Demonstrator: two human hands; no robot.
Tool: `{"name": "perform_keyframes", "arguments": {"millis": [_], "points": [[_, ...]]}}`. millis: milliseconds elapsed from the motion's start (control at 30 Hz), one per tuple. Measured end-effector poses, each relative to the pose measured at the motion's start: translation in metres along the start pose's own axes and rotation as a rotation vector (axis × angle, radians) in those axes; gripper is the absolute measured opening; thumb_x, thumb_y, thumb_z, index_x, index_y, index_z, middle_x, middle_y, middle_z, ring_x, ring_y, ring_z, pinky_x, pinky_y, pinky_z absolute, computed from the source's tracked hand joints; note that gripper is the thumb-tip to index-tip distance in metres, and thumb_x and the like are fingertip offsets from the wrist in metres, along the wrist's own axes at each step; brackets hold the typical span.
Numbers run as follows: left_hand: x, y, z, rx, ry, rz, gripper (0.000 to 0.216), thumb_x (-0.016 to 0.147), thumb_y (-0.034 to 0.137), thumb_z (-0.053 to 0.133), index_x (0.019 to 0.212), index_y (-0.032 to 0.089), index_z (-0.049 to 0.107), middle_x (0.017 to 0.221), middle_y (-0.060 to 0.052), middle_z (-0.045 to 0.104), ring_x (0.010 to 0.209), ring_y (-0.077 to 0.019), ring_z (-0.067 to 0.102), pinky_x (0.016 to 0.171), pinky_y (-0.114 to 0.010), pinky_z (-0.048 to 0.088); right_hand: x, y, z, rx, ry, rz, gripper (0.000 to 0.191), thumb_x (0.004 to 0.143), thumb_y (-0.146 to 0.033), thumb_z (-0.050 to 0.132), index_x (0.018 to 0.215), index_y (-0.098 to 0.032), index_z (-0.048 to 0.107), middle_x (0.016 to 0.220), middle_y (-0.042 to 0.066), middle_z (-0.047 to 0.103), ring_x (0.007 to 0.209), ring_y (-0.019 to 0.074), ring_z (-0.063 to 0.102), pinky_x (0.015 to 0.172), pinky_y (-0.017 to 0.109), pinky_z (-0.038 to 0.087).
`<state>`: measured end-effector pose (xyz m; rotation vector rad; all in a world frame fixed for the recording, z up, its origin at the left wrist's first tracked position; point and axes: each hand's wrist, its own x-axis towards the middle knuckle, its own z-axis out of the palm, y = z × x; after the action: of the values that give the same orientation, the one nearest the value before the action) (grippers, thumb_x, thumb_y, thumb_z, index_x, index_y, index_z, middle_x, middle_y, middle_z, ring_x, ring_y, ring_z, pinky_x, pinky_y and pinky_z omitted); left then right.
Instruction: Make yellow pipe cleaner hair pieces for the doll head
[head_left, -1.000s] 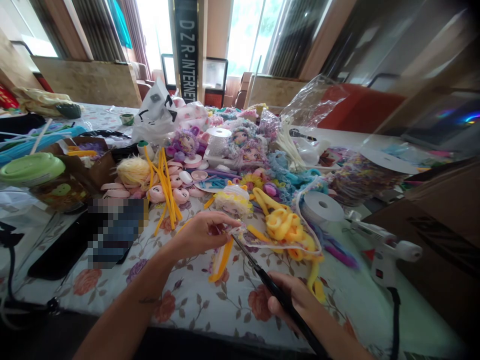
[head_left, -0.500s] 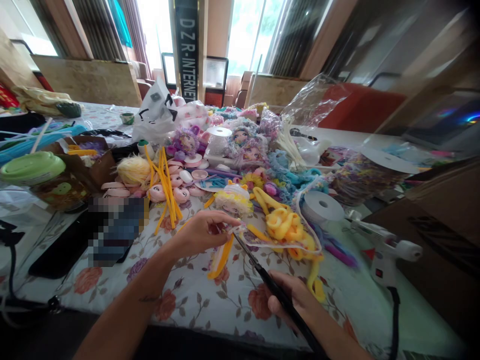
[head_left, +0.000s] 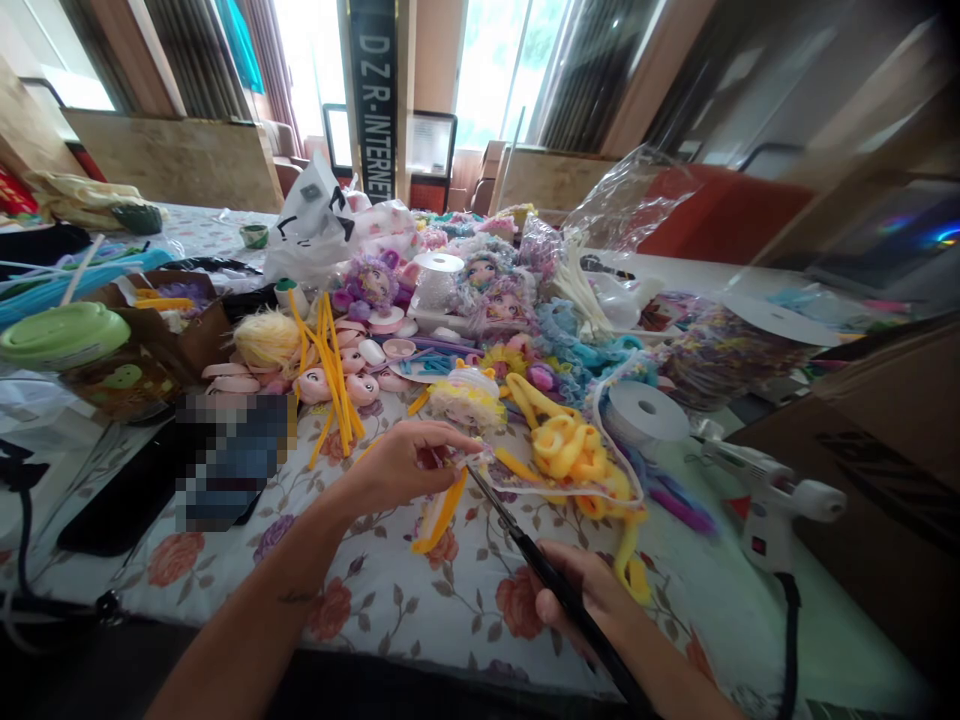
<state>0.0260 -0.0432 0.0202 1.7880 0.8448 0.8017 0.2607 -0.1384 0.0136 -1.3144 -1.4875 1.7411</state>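
While the left hand (head_left: 411, 458) pinches a scrap of pale trim (head_left: 480, 457), the right hand (head_left: 581, 588) holds a tool up to it

As both hands work above the middle of a crowded desk (head_left: 375, 620) spread with a rose-patterned cloth, the left has its thumb and fingers drawn narrow around the trim. The right is closed around the dark handle of a long tool (head_left: 553, 578), whose slim metal end points far and left, reaching the trim; whether its tip touches cannot be told. Just below the left fingers, a yellow strip (head_left: 441, 520) slants toward the near side.

Beyond the fingertips lies a small yellow-haired doll head (head_left: 466, 393). To its right is a heap of fluffy yellow cord (head_left: 570, 448), with a white-edged braid (head_left: 570, 491) running along its near side toward a white spool (head_left: 646, 410). Farther right is a white glue gun (head_left: 765, 505).

On the left, more yellow strips (head_left: 336, 380) lie across pink doll faces (head_left: 313, 386), with a green-lidded cup (head_left: 67, 335) at the far left.
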Motion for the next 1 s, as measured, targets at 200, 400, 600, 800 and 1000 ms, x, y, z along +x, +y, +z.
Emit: {"name": "perform_keyframes", "arguments": {"millis": [200,400,600,800,1000], "points": [[0.0004,0.0001,-0.0003,0.000,-0.008,0.007,0.034,0.077,0.016,0.059,0.108,0.020,0.070,0.100,-0.009,0.066,0.067,-0.0110,0.053,0.057,-0.020,0.044,0.0017,0.0054,-0.0012,-0.004,-0.025,-0.016,0.041,0.068,-0.056,0.067,0.064,-0.019,0.049,0.062,0.003,0.062,0.062,0.0193,0.059,0.062,0.031,0.047],[0.0001,0.0002,0.0001,0.001,0.002,-0.005,0.034,0.076,0.015,0.060,0.107,0.019,0.071,0.099,-0.009,0.066,0.069,-0.0110,0.053,0.057,-0.020,0.044,0.0031,0.0082,-0.0016,0.005,-0.043,-0.022,0.044,0.068,-0.057,0.067,0.062,-0.020,0.045,0.059,0.002,0.059,0.061,0.0193,0.058,0.061,0.031,0.047],[0.0003,0.0011,0.0002,0.000,-0.003,-0.002,0.034,0.076,0.014,0.059,0.108,0.019,0.070,0.100,-0.008,0.066,0.067,-0.0104,0.052,0.057,-0.020,0.043,0.0019,0.0063,-0.0017,0.002,-0.036,-0.038,0.040,0.070,-0.053,0.066,0.063,-0.019,0.049,0.061,0.004,0.061,0.064,0.0207,0.058,0.065,0.034,0.048],[0.0005,0.0030,-0.0003,0.006,0.003,-0.016,0.036,0.075,0.013,0.059,0.108,0.019,0.070,0.102,-0.009,0.066,0.067,-0.0103,0.052,0.057,-0.020,0.043,0.0003,0.0029,-0.0002,0.029,-0.044,-0.034,0.043,0.071,-0.058,0.066,0.065,-0.018,0.049,0.063,0.003,0.061,0.064,0.0197,0.058,0.066,0.033,0.047],[0.0006,0.0021,0.0005,0.005,-0.001,-0.007,0.036,0.074,0.012,0.059,0.108,0.018,0.070,0.100,-0.008,0.066,0.068,-0.0105,0.053,0.058,-0.020,0.044,-0.0004,0.0013,0.0007,0.007,-0.037,-0.039,0.045,0.071,-0.061,0.065,0.066,-0.018,0.050,0.064,0.003,0.061,0.065,0.0193,0.058,0.065,0.032,0.047]]}}
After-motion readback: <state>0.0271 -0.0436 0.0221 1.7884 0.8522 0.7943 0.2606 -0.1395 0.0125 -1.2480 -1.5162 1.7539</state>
